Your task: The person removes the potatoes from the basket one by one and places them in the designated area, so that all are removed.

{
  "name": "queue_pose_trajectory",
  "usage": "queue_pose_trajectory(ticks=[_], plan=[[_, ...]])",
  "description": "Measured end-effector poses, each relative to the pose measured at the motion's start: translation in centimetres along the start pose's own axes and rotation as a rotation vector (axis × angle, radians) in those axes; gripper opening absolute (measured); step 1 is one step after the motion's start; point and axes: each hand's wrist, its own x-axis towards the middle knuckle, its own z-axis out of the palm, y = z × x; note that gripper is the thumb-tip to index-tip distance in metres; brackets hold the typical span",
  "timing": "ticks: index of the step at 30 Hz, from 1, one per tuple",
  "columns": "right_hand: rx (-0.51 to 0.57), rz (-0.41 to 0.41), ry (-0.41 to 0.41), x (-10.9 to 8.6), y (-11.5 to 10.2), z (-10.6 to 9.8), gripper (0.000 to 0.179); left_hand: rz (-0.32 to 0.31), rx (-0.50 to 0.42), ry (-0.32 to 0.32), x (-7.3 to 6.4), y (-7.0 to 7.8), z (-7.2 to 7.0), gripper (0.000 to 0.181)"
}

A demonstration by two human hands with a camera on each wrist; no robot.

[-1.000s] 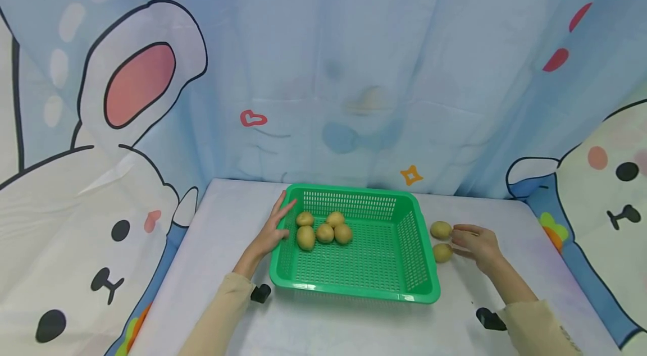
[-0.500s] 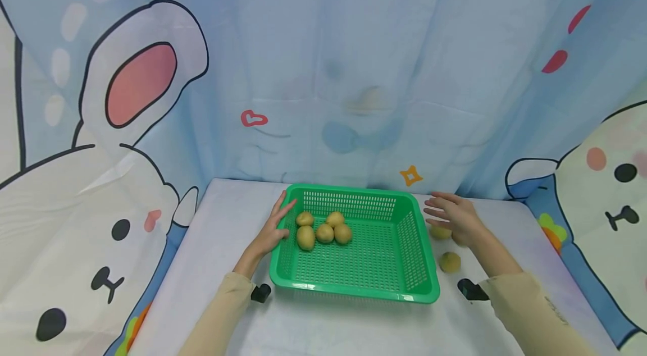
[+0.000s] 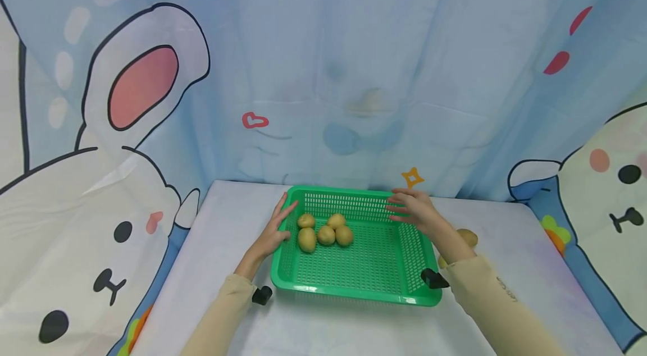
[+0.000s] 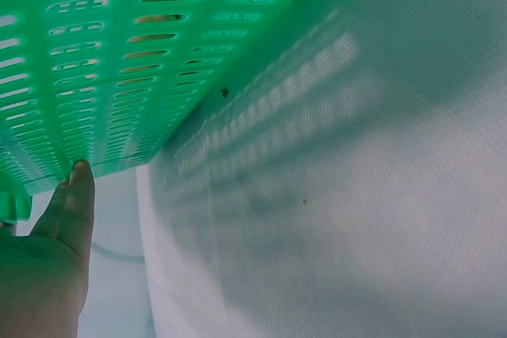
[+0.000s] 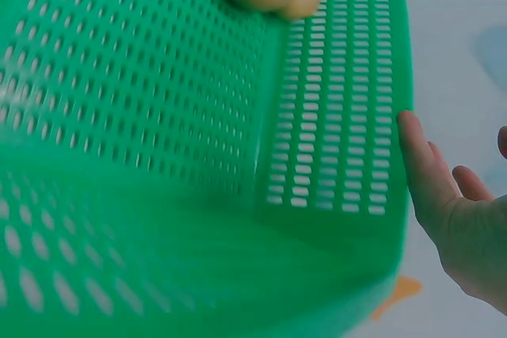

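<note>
Several potatoes [image 3: 326, 235] lie together at the left end of a green perforated plastic basket [image 3: 354, 295]. With straight, spread fingers, my left hand [image 3: 268, 237] rests against the basket's left side; in the left wrist view its fingers [image 4: 79, 195] run along the outer wall. My right hand [image 3: 415, 211] is over the far right corner of the basket, fingers extended and nothing visible in them. The right wrist view has this hand [image 5: 467, 219] beside the rim; contact there is unclear. On the table to the right, a potato [image 3: 468, 237] shows past my forearm, another potato [image 3: 442, 262] mostly behind it.
The table [image 3: 328, 328] has a white cloth. A blue printed curtain [image 3: 323, 64] hangs directly behind the table's back edge and down both sides. Small black devices are strapped at both wrists.
My right hand has gone from beside the potatoes on the right, up and left, to the basket's far corner. Those potatoes have shifted slightly. My left hand stays put.
</note>
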Motion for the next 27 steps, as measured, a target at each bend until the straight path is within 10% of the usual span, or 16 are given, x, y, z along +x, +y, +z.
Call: queue_pose_trajectory(ticks=[27], plan=[[-0.057,0.156,-0.021,3.1,5.1,7.8,0.05,-0.001,-0.003,0.001,0.0,-0.2,0.1,0.083]])
